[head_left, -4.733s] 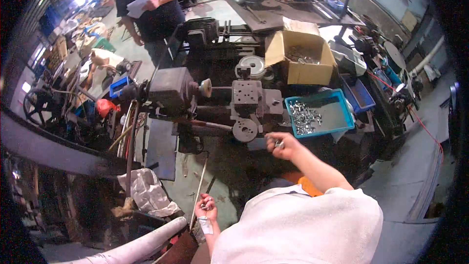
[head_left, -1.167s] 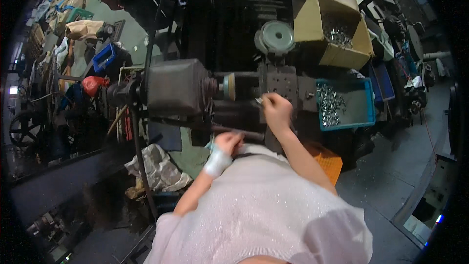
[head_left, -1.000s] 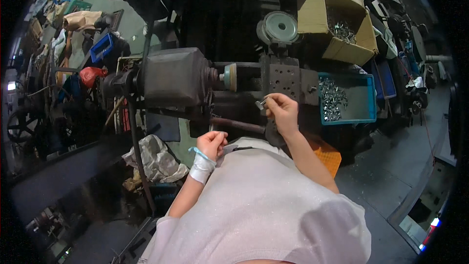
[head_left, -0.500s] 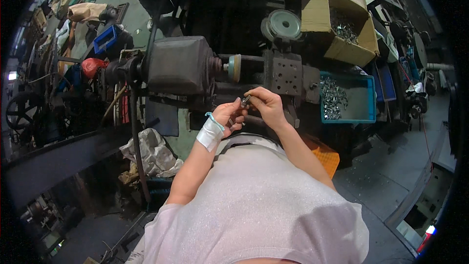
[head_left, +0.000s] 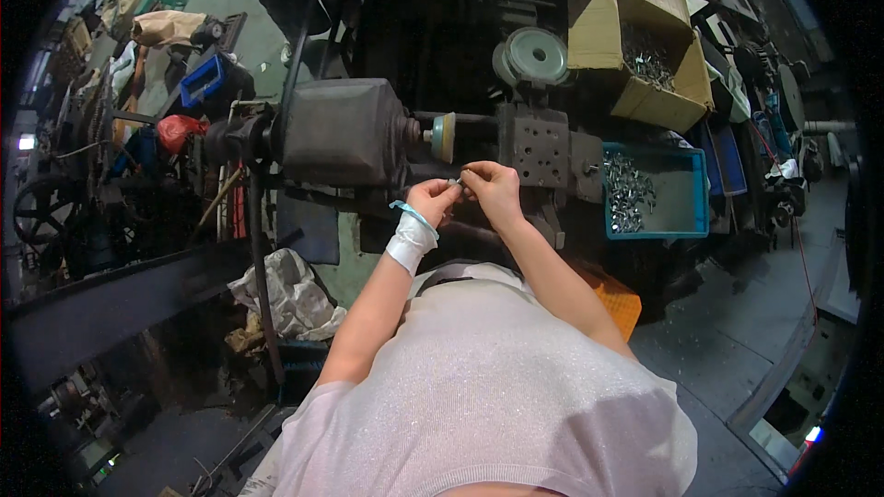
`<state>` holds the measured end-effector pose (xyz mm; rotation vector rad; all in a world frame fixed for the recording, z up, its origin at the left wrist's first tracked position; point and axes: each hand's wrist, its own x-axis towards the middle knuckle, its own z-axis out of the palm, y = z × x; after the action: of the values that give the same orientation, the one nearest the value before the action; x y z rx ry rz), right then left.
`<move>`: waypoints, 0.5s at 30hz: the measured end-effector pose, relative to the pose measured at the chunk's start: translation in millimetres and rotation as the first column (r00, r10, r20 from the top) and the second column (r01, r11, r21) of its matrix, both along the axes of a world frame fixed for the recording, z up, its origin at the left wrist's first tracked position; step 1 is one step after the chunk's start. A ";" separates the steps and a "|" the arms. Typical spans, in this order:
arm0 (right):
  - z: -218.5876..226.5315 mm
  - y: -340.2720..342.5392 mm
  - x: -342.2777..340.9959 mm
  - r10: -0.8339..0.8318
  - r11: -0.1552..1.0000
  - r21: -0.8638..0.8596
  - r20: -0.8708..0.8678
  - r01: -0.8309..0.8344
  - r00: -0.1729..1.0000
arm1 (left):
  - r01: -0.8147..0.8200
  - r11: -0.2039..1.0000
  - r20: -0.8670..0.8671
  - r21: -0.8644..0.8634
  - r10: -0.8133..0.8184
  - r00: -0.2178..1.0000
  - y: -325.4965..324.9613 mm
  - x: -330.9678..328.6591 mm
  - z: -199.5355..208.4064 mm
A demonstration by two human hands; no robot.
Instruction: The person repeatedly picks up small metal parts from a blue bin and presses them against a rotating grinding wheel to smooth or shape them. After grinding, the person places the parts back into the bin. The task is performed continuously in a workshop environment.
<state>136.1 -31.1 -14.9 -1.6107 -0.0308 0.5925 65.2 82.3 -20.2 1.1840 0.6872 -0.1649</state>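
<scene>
Your left hand (head_left: pixel 433 202) and right hand (head_left: pixel 494 193) meet at the fingertips, each grip pinched nearly closed on one small metal piece (head_left: pixel 455 182), mostly hidden by your fingers. It sits just on your side of the round wheel (head_left: pixel 444 137). Shiny metal parts (head_left: pixel 628 193) fill the left side of the teal tray (head_left: pixel 704 193), well to the right.

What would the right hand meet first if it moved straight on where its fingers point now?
Past the small metal piece between the hands, the right hand would probably meet the left hand first, though depth is unclear.
</scene>
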 end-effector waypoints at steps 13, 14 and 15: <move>-22.7 21.2 26.6 0.023 0.971 -0.238 0.247 0.038 0.969 | -0.256 0.966 -0.056 -0.033 0.254 0.966 -11.9 23.7 -11.2; -24.5 21.2 26.8 0.019 0.972 -0.230 0.243 0.039 0.970 | -0.263 0.964 -0.057 -0.030 0.261 0.964 -12.5 23.9 -9.4; -22.0 21.8 26.6 0.022 0.972 -0.231 0.244 0.036 0.969 | -0.272 0.962 -0.059 -0.028 0.270 0.961 -12.5 23.7 -8.7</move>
<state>162.7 -9.3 -36.9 -1.9068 -0.1434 0.3979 88.9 69.7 -28.9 1.0424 0.8839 0.0212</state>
